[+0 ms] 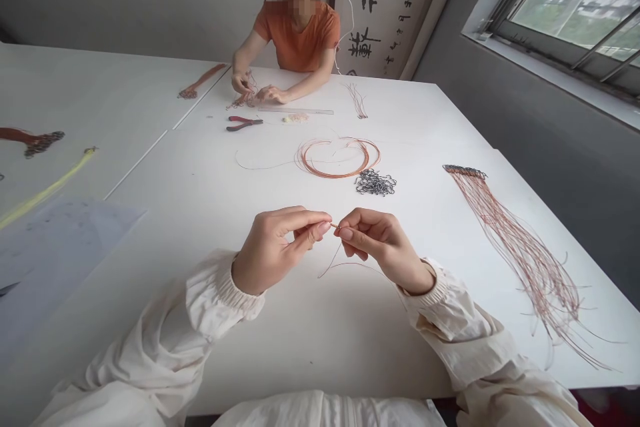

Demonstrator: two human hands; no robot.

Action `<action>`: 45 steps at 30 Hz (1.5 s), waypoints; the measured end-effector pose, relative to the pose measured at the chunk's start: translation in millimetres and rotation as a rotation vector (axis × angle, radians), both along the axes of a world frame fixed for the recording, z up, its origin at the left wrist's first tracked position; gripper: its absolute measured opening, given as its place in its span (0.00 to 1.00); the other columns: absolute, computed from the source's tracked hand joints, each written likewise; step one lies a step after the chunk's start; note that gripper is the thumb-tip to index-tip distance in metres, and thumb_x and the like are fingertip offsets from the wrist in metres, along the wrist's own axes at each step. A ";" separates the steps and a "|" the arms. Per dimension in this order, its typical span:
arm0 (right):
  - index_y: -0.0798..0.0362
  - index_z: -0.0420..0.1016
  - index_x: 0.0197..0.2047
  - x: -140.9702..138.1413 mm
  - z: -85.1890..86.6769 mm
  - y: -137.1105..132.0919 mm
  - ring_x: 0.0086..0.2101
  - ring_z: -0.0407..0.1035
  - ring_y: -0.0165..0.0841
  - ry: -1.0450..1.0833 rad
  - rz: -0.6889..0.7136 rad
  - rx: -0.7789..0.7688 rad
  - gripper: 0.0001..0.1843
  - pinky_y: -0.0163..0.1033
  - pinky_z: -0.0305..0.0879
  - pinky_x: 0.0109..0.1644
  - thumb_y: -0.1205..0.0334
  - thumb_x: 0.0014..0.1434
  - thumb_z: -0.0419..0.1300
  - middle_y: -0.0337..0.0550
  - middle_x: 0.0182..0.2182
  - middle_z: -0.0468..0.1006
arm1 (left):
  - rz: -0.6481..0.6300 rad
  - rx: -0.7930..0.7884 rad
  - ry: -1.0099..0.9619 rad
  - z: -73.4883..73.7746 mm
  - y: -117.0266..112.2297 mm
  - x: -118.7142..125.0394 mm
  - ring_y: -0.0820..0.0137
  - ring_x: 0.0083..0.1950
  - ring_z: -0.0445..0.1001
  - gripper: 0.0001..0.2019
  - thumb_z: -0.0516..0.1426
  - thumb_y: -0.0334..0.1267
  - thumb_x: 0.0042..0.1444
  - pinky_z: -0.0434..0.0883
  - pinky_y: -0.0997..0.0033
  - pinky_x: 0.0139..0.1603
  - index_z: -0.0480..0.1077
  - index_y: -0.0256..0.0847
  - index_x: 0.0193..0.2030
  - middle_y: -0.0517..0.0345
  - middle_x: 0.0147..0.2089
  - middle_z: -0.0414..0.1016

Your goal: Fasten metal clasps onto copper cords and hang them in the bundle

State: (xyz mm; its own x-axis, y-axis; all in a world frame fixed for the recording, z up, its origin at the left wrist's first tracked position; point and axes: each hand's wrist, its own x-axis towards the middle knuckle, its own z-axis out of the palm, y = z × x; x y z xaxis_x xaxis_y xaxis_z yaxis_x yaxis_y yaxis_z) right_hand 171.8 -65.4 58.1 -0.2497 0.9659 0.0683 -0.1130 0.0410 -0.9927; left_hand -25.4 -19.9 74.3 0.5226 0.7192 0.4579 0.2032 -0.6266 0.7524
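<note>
My left hand [277,251] and my right hand [379,242] meet above the white table [200,213], each pinching a thin copper-coloured cord [334,226] between thumb and forefinger. A slack length of the cord [345,264] curves down below my fingers. Ahead of my hands lies a loose coil of the same cord [337,159], with a small tangled heap of black knotted cord [376,183] beside it. To my right, a long bundle of reddish cords [520,263] fans out from a black knotted band.
Across the table, a co-worker's hands [255,89] work on reddish cords, near red-handled pliers [244,123] and a clear ruler [295,111]. Finished-looking knotted pieces [30,141] lie on the adjoining table at left, beside a translucent sheet [55,260]. A window is at upper right.
</note>
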 end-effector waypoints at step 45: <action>0.55 0.73 0.37 4.8 -5.8 -9.0 0.21 0.60 0.25 0.098 0.170 -0.136 0.13 0.35 0.55 0.24 0.54 0.64 0.58 0.44 0.30 0.75 | -0.140 0.052 0.133 10.8 1.4 -4.6 0.75 0.27 0.64 0.09 0.56 0.31 0.62 0.63 0.74 0.29 0.74 0.36 0.32 0.60 0.25 0.68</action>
